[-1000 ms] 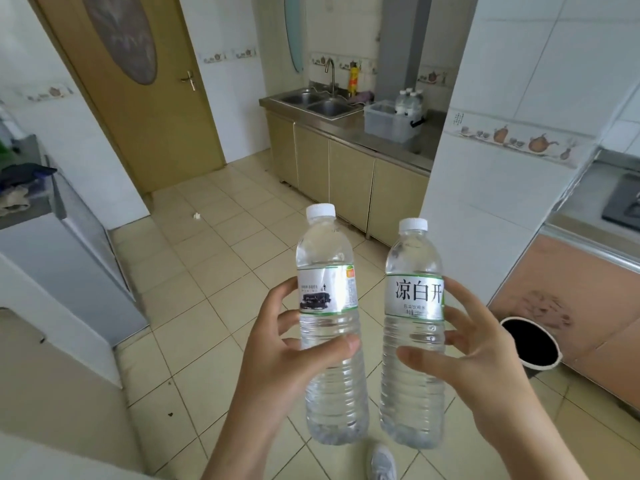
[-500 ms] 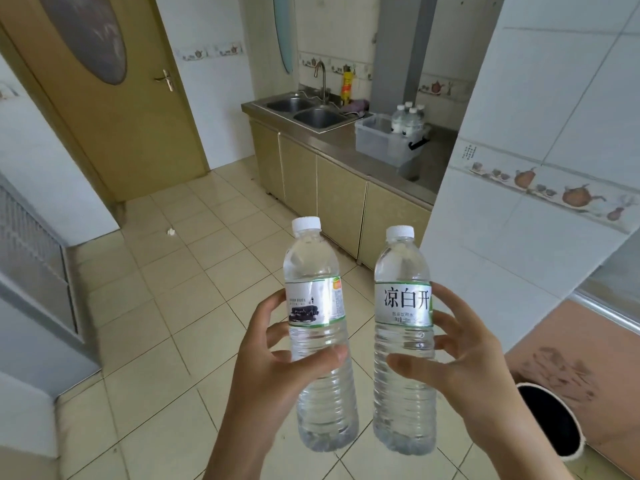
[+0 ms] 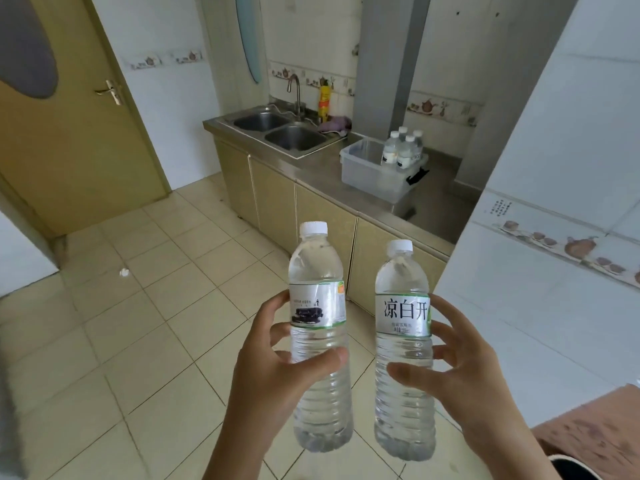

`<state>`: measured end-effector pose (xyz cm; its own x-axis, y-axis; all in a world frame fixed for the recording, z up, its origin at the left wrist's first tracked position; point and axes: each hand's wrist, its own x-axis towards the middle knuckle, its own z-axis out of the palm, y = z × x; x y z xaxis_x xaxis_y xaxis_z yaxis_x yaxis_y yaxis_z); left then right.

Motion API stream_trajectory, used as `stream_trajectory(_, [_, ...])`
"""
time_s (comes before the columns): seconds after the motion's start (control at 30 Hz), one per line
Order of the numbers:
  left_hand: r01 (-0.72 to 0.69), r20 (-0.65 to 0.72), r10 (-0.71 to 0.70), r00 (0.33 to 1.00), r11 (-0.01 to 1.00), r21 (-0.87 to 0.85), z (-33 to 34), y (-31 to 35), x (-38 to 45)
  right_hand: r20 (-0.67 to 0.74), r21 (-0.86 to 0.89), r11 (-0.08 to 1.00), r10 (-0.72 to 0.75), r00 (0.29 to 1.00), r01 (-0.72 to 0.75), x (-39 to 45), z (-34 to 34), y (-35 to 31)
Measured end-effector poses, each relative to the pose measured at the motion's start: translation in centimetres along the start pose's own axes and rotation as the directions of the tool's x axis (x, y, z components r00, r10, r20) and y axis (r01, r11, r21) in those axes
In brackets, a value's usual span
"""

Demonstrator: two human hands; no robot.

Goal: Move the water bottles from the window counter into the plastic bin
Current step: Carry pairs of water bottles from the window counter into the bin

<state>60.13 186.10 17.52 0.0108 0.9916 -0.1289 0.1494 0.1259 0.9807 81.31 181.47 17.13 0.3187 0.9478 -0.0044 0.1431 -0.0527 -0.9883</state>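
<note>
The left hand (image 3: 277, 368) is gripping a clear water bottle (image 3: 320, 341) around its middle, thumb across the front and fingers curled behind. The right hand (image 3: 460, 372) is gripping a second bottle (image 3: 403, 355) the same way, its label showing large black characters. Both bottles are standing upright, side by side with a gap between them, white caps on, held out over a pale tiled floor (image 3: 156, 341).

Farther ahead, a steel counter (image 3: 433, 206) is running along the wall above beige cabinet doors (image 3: 273, 202). A translucent plastic bin (image 3: 374, 174) is sitting on that counter, and four capped bottles (image 3: 403, 147) are standing upright together in its right end. To the left of the bin, a double sink (image 3: 280, 129) with a curved faucet (image 3: 294, 91) is set into the counter, with a yellow bottle (image 3: 324, 98) and a purple cloth (image 3: 334, 124) just behind it. A wooden door (image 3: 69, 140) is standing at far left, and a white tiled wall (image 3: 554, 237) is filling the right side.
</note>
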Motion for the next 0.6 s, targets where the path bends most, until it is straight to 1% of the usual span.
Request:
stream_trajectory(0.13, [-0.072,0.044,0.07,0.997,0.997,0.038,0.8,2.0,7.8,-0.03,0.017,1.0,-0.004,1.0,0.004,6.7,1.4,-0.4])
stream_trajectory(0.3, [-0.093,0.085,0.089,0.992,0.994,0.054,2.6,3.2,15.6,-0.055,0.01,1.0,0.006,0.998,-0.005,13.8,2.0,-1.0])
stream_trajectory(0.43, [-0.066,0.088,0.06,0.994,0.995,0.075,5.2,3.3,22.4,-0.068,-0.019,1.0,-0.008,0.998,0.007,20.9,1.5,0.1])
stream_trajectory(0.6, [-0.016,0.072,0.01,0.997,0.996,0.084,9.6,3.5,31.3,-0.063,0.019,1.0,0.007,0.998,-0.005,31.5,0.6,2.3])
